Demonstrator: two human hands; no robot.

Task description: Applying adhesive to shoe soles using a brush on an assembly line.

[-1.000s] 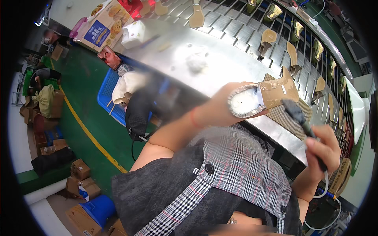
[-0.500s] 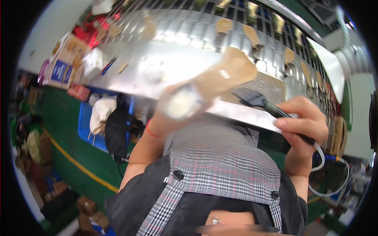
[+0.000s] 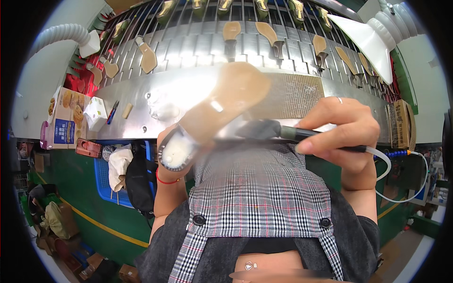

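Observation:
My left hand (image 3: 163, 137) is mostly hidden behind a tan shoe sole (image 3: 231, 96), which it grips at the heel end. The sole slants up to the right, blurred, with a round whitish heel face (image 3: 176, 152) toward me. In my right hand (image 3: 347, 129), pinched between thumb and fingers, is a brush (image 3: 304, 135) with a dark handle and a pale tube (image 3: 388, 165) at its back end. Its dark, blurred bristles lie just below the sole's right edge; I cannot tell whether they touch.
Several heeled soles (image 3: 147, 57) lie on a slatted metal conveyor (image 3: 198, 52), with green-gold shoes (image 3: 165, 12) beyond. On the metal ledge are a ribbed mat (image 3: 302, 94), a tissue pack (image 3: 96, 113) and a carton (image 3: 71, 115). White ducts (image 3: 382, 35) flank it. A blue basket (image 3: 101, 177) stands below.
The brush has moved left, its bristles now close to the sole. The sole has shifted left in the picture, and the whole view has turned and moved.

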